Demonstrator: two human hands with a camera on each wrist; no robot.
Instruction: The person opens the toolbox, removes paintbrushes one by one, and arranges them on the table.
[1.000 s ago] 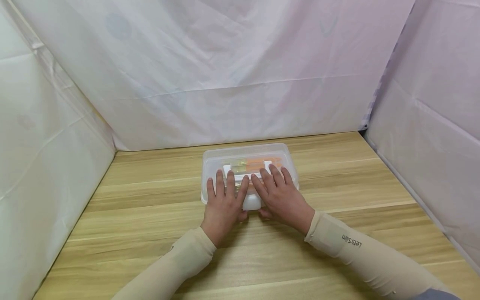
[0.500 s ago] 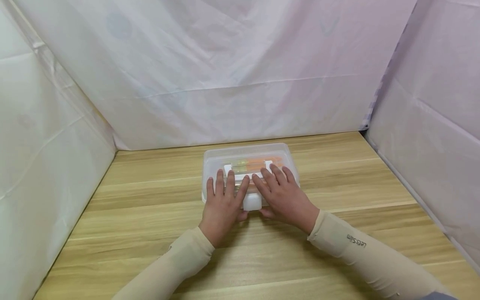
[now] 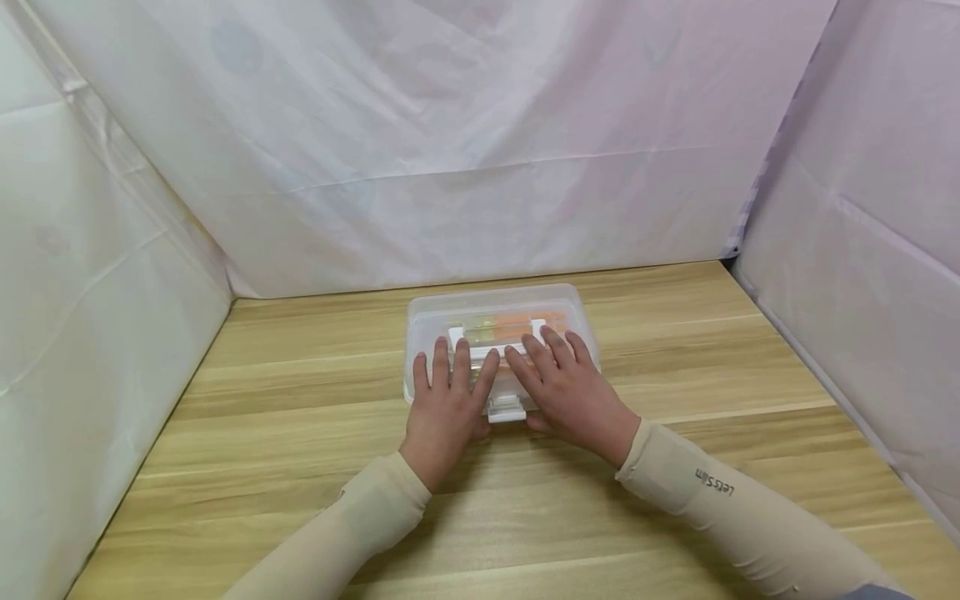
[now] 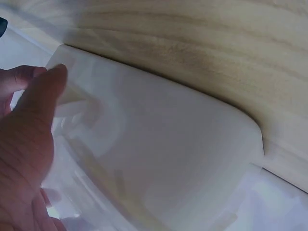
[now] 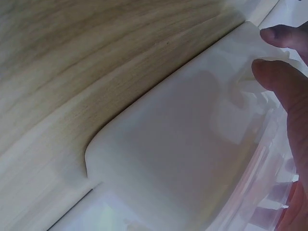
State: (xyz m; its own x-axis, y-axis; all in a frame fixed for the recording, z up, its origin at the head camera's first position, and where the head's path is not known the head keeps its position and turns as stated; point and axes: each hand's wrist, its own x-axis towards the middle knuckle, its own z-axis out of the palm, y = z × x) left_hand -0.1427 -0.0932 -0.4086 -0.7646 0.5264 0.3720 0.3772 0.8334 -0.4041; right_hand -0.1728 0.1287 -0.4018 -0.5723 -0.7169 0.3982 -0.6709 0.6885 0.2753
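The translucent plastic box sits on the worktop toward its rear edge, the left hand and right hand on its lid with fingers straight and spread, unclenched, partly covering the white handle. The thumbs, half hidden below the front rim in the head view, appear at the latch in the wrist views, which cut off most of both hands. Orange and yellowish contents blur through the lid, too indistinct to identify.

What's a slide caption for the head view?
Left hand and right hand, fingers spread, rest on a rectangular, translucent, white-handled plastic box on a light-brown wood-grain table.
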